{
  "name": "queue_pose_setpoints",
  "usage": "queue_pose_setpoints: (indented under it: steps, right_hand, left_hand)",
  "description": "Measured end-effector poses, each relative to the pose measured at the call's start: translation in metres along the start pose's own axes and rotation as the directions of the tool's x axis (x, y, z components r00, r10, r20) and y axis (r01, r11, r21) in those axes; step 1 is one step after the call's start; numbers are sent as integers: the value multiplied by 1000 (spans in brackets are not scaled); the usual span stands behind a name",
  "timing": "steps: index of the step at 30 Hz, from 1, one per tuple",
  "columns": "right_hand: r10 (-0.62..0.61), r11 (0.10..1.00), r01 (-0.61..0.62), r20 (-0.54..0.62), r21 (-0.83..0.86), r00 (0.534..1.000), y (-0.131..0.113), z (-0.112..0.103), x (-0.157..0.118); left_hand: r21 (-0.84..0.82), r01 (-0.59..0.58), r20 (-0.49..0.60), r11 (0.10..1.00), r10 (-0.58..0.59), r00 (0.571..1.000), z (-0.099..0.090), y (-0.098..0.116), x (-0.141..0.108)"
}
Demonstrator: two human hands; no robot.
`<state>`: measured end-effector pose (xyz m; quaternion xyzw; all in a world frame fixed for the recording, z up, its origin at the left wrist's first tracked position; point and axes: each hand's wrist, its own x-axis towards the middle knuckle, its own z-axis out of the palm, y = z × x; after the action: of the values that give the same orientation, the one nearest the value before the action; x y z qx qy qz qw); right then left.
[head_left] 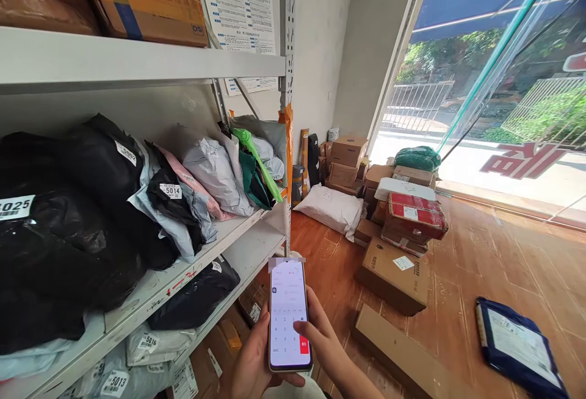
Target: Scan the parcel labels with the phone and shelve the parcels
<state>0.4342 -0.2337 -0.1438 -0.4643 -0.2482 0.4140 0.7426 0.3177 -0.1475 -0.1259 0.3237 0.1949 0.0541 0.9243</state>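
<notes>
A white shelf [146,60] laden with bagged parcels [215,173] filled the left of the frame. At bottom centre, the left hand [251,350] gripped a phone [284,298] whose long axis ran up the frame; the right hand [324,333] curled at its right edge, whether gripping could not be told, its thumb [301,327] over the keypad [278,339]. Parcel labels read 5002 [126,152], 5014 [171,191], 5013 [114,383] and 5016 [147,342]; the keypad showed digits and "ABC".

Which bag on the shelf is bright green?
The narrow bright-green plastic bag beside the dark-green plastic bag; only it is bright green.
</notes>
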Motion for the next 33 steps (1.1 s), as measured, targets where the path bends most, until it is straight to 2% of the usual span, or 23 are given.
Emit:
queue_pose_setpoints:
  steps: [5,8,15,19,23,26,30,32,33]
  right_hand:
    - [22,1000,-23,128,9,992,-11,-9,-7]
    - [9,1000,-11,137,12,990,-12,-11,-9]
    - [39,999,-42,76,29,996,-16,-13,-14]
    - [52,999,-52,18,12,998,-23,-12,-20]
    - [50,999,-51,-44,-16,998,-22,-19,-22]
    - [32,999,-32,-32,7,999,-19,-30,-24]
    - [-2,999,-4,112,53,994,-20,-47,-29]
    - [22,994,-34,105,109,994,-20,-58,-30]
    - [51,987,-61,70,146,996,-18,-65,-30]
  left_hand:
    - [-58,-72,146,996,80,986,-19,-10,7]
    - [-76,-80,189,994,93,978,-25,-15,8]
    - [75,27,124,997,-36,992,-1,0,-5]
    - [106,46,57,993,-52,997,1,-8,-1]
    - [-23,-18,182,1000,22,983,-4,-20,7]
    - [-79,1,271,997,21,962,-3,-25,12]
    - [-118,47,304,992,-9,953,5,-36,22]
    - [-131,49,303,990,-7,953,10,-47,32]
    - [-135,11,288,991,29,957,11,-53,39]
